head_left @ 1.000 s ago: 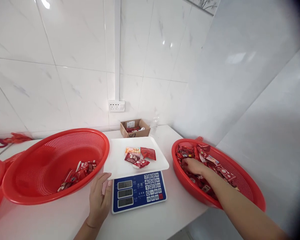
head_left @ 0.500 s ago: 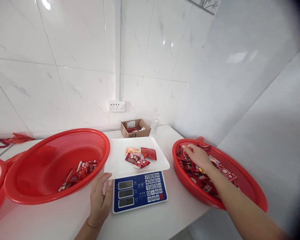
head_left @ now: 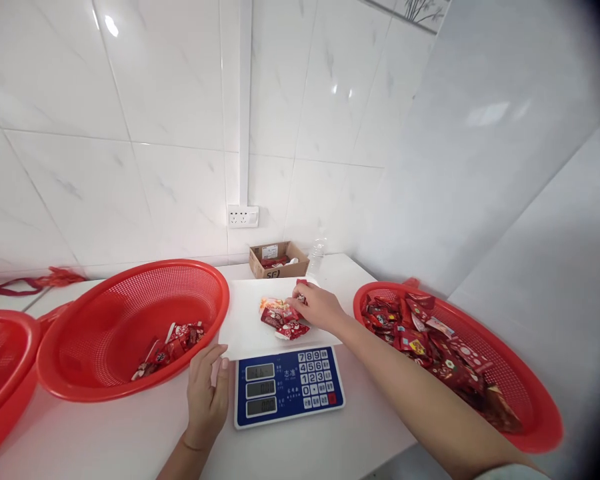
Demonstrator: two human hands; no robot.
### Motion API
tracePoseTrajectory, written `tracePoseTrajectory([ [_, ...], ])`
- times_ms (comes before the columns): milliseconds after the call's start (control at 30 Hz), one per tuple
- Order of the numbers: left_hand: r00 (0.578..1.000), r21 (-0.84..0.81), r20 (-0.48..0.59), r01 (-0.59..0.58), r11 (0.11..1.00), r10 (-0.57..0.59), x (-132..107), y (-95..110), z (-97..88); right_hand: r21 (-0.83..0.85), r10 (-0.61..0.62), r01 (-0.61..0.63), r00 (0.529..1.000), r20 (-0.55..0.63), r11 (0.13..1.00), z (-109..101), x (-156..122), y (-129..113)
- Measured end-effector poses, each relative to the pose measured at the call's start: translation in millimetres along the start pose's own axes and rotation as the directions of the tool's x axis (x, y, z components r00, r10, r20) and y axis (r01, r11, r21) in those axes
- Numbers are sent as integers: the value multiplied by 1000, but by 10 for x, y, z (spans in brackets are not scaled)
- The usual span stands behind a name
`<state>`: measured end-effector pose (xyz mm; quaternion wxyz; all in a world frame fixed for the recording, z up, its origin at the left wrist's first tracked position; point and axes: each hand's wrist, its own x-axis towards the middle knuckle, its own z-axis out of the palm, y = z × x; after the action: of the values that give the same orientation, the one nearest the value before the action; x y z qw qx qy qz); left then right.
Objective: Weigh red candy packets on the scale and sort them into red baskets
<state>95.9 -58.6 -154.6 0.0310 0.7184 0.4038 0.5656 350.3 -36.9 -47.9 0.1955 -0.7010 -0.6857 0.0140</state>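
Note:
A white tray point(head_left: 245, 333) tops the weighing scale point(head_left: 291, 387), which has a blue panel with keys and three displays. Several wrapped candies point(head_left: 291, 329), mostly red with one pale orange, lie in a small pile on the tray. My right hand point(head_left: 320, 308) is over the pile, its fingers closed on a small red wrapped candy point(head_left: 301, 283), partly hidden by them. Beside the tray's front left corner, my left hand point(head_left: 207, 393) has its thumb and fingers apart and holds nothing; the fingertips are at the tray's edge.
To the right, a red plastic basket point(head_left: 540, 427) holds many red packets. Another red basket point(head_left: 80, 333) with fewer packets stands left, beside a third basket point(head_left: 5, 393). Behind the scale are a small cardboard box point(head_left: 280, 267) and a clear bottle point(head_left: 317, 252).
My right hand has moved left from the right basket to over the scale tray, bringing a red candy. My left hand stays by the tray's corner. The view has shifted slightly.

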Motion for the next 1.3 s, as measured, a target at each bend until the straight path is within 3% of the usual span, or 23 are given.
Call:
tracePoseTrajectory([
  [167, 1000, -3, -2, -2, 1000, 2, 1, 6, -2, -6, 32, -32, 999, -27, 999, -66, -52, 130],
  [400, 1000, -33, 7, -19, 999, 19, -13, 24, 20, -129, 192, -194, 981, -28, 972, -370, -301, 613],
  [500, 1000, -24, 16, -17, 1000, 18, -18, 25, 21, -213, 253, -232, 964, 77, 949, -495, -441, 882],
  [600, 1000, -6, 19, -10, 1000, 10, -27, 18, 20, -311, 349, -272, 909, 226, 910, -575, -585, 1146],
  [700, 999, 17, 20, -26, 1000, 26, -29, 21, 21, -353, 406, -303, 873, 269, 885, -601, -663, 1320],
  [800, 997, 34, 2, -80, 996, 80, 5, 30, 11, -375, 438, -336, 869, 231, 864, -567, -605, 1370],
  [867, 990, 64, -4, -140, 988, 140, 52, 24, -13, -353, 408, -324, 892, 195, 878, -499, -484, 1365],
  [967, 978, 192, 78, -207, 959, 196, 143, -26, -95, -309, 343, -282, 925, 164, 908, -339, -233, 1371],
  [1033, 972, 300, 180, -199, 933, 149, 202, -79, -192, -304, 359, -302, 921, 151, 903, -229, -67, 1414],
  [1133, 958, 398, 285, -98, 912, -22, 281, -146, -427, -303, 417, -358, 896, 155, 883, -123, 119, 1534],
  [1300, 902, 440, 213, 254, 861, -375, 411, -181, -1045, -250, 417, -367, 889, 191, 896, -40, 243, 1806],
])
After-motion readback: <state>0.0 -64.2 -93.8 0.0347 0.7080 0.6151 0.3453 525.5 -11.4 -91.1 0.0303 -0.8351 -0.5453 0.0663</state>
